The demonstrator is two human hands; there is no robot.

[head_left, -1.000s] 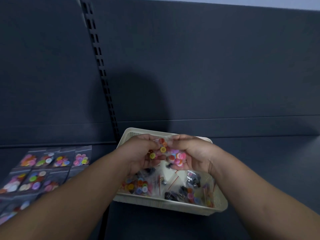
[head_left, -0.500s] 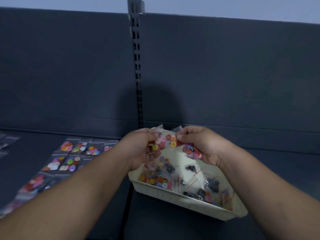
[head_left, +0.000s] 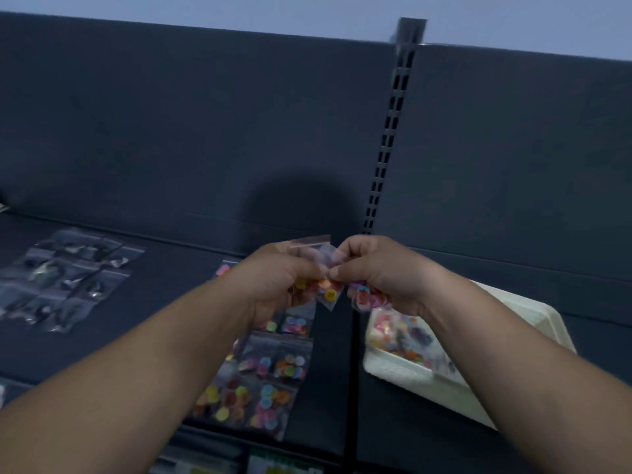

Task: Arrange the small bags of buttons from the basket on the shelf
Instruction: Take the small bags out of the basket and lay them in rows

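My left hand (head_left: 280,285) and my right hand (head_left: 386,271) meet knuckle to knuckle above the shelf (head_left: 164,313), both with fingers curled tight. The left pinches a clear bag of bright buttons (head_left: 325,292) — a yellow one shows plainly through the plastic, and the bag's top edge sticks up over my fingers. The right grips a second bag (head_left: 367,299) of pink and pale blue buttons, hanging just beside the first (whether the two touch I cannot tell; it is blurred there). The white basket (head_left: 403,372) sits on the shelf under my right wrist, with more bags (head_left: 407,335) inside. Below my left hand, rows of colourful bags (head_left: 270,381) lie flat on the shelf — and well off to the left lies a separate patch of darker bags (head_left: 68,278).
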